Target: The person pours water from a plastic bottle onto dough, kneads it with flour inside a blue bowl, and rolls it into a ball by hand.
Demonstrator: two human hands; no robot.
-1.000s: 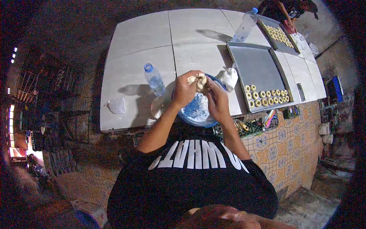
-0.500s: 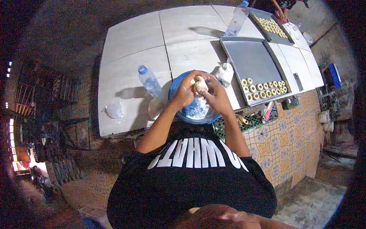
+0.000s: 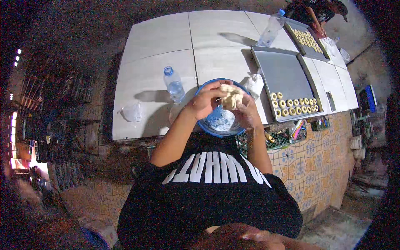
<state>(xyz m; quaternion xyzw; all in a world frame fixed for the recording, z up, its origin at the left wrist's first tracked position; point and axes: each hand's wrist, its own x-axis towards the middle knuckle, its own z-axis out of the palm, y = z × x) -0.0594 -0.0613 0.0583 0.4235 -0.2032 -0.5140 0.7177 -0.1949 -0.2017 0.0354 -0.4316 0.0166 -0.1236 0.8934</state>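
A pale, lumpy piece of dough (image 3: 231,98) is held above a blue bowl (image 3: 208,130). My left hand (image 3: 205,104) grips its left side, and my right hand (image 3: 249,113) closes on it from the right. White flour (image 3: 221,119) coats the bottom of the bowl, which stands at the near edge of the table. Just right of the bowl lies a white plastic bag (image 3: 254,85). An open clear bottle (image 3: 175,86) with some liquid stands to the left.
A dark metal tray (image 3: 283,71) holds rings of dough (image 3: 296,111) along its near end. Farther off are a capped bottle (image 3: 271,30), a second tray (image 3: 295,41) with many rings, and another person (image 3: 316,18). A small clear bag (image 3: 132,112) lies left; a dark phone-like object (image 3: 331,101) lies right.
The dough lump has been turned and looks more spread out between my hands, raised slightly to the right. The view has shifted, bringing more of the other person into sight.
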